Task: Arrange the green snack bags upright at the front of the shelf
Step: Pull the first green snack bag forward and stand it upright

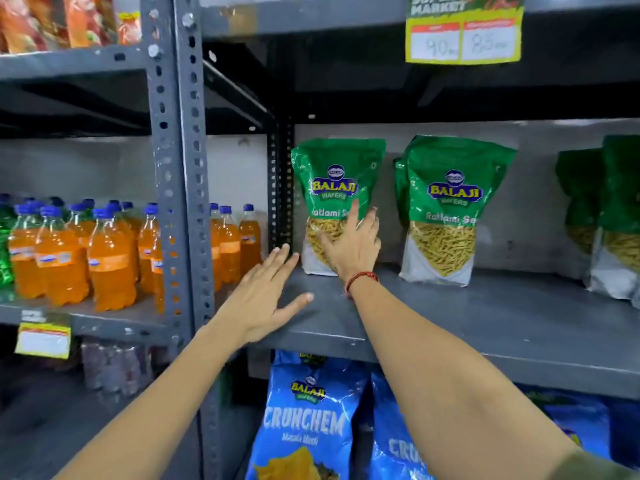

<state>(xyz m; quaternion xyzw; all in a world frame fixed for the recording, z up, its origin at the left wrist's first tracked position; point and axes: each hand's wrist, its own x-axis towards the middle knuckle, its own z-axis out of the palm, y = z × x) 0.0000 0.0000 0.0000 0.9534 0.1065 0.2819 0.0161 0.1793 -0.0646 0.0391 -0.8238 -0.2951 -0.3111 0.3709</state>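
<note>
Green Balaji snack bags stand upright toward the back of a grey metal shelf (485, 327). The leftmost green bag (336, 181) has my right hand (353, 244) laid flat against its lower front, fingers spread, not wrapped around it. A second green bag (446, 209) stands to its right with another bag partly hidden behind it. Further green bags (609, 216) stand at the far right, cut off by the frame edge. My left hand (266, 296) hovers open over the shelf's front left corner, fingers together, touching no bag.
A perforated grey upright post (180, 168) divides the shelving. Orange drink bottles (110, 258) fill the shelf to the left. Blue Crunchem bags (308, 420) stand on the shelf below. A price tag (464, 32) hangs from the shelf above.
</note>
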